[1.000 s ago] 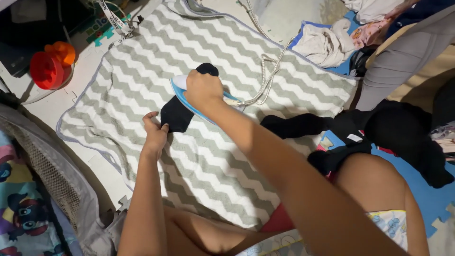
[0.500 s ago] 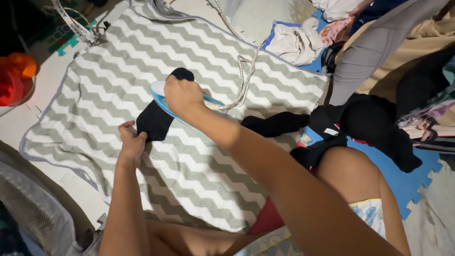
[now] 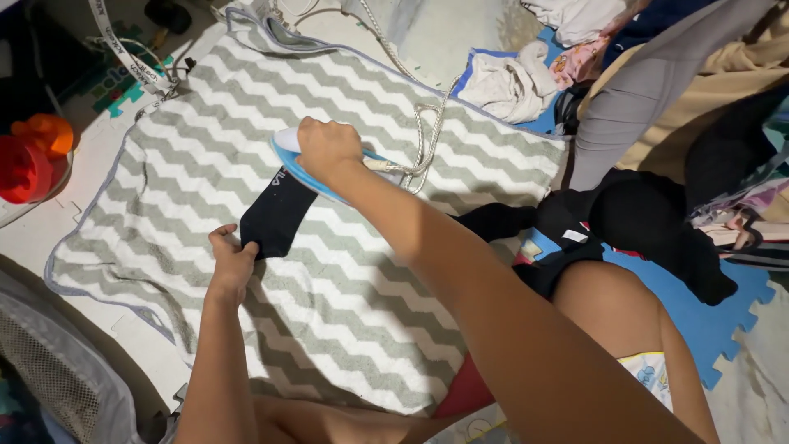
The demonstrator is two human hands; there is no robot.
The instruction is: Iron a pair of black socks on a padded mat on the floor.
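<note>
A black sock (image 3: 275, 215) is laid flat on a zigzag blanket (image 3: 345, 271) spread on the floor. Its near end is pinned under the left hand (image 3: 232, 259), whose fingers are pressed together on the fabric. Its far end is covered by a blue iron (image 3: 316, 174), whose handle is gripped by the closed right hand (image 3: 327, 148). The left fingers could be burned if the iron were drawn back along the sock. The cord (image 3: 423, 136), looped just beside the iron, could be snagged or scorched. The sock could be singed if the iron were left resting.
</note>
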